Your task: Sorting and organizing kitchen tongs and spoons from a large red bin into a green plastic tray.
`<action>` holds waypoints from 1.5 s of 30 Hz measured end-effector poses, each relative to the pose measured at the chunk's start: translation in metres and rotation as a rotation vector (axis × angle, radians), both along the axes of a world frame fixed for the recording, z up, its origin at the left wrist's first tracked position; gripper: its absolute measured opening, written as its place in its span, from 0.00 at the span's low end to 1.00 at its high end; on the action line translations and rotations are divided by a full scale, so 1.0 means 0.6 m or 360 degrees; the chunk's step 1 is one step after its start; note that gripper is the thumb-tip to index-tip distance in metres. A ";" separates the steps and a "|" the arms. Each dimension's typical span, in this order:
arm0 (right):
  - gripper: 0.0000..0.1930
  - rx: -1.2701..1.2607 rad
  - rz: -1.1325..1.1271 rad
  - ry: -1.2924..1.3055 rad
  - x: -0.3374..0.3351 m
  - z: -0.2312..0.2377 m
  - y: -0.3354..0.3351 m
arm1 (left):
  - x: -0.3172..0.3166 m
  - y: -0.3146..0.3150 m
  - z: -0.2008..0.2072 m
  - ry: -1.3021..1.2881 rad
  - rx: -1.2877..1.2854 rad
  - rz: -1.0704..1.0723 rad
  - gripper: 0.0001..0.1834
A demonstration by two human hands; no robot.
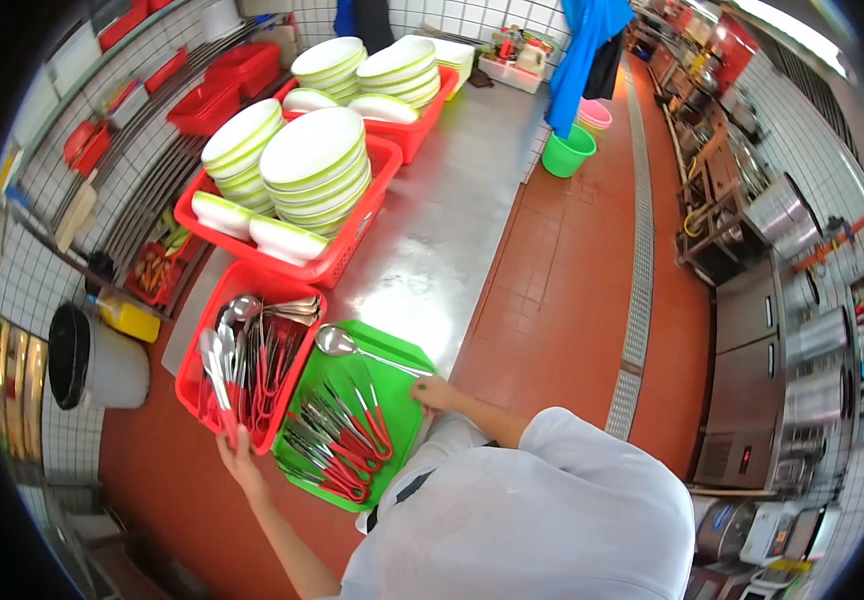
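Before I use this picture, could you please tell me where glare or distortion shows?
Head view: glare whitens part of the steel counter; head view: fisheye distortion bows the floor drain grate; head view: the tongs on the green tray look readable.

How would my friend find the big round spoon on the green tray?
Find the metal counter; at its near end is a green tray, right of the red utensil basket. Across the tray's far part lies the serving spoon, handle toward the right hand. Its round bowl and bare metal handle set it apart from the red-handled tongs.
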State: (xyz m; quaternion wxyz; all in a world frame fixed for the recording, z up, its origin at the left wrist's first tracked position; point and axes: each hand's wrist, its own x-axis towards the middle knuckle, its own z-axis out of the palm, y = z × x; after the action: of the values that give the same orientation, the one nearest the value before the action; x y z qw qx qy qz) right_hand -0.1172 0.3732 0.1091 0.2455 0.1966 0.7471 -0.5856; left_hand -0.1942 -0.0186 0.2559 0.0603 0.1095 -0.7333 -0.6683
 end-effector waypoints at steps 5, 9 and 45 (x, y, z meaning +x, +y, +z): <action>0.15 0.0227 0.0098 0.0187 0.002 0.008 -0.004 | 0.068 0.049 -0.034 0.0003 0.0181 -0.0078 0.11; 0.16 -0.0040 0.0070 0.0115 -0.008 0.057 -0.025 | 0.102 0.072 -0.052 0.0007 0.0151 -0.0119 0.12; 0.28 0.0139 0.0253 0.0822 -0.050 0.305 -0.026 | 0.195 0.162 -0.085 -0.0011 -0.0006 -0.0036 0.11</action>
State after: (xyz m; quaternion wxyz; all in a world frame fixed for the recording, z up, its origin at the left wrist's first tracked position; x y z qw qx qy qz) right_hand -0.1469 0.3574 0.2924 0.0833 -0.0082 0.8227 -0.5623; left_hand -0.0774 0.0789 0.2050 0.0502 0.1034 -0.7361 -0.6671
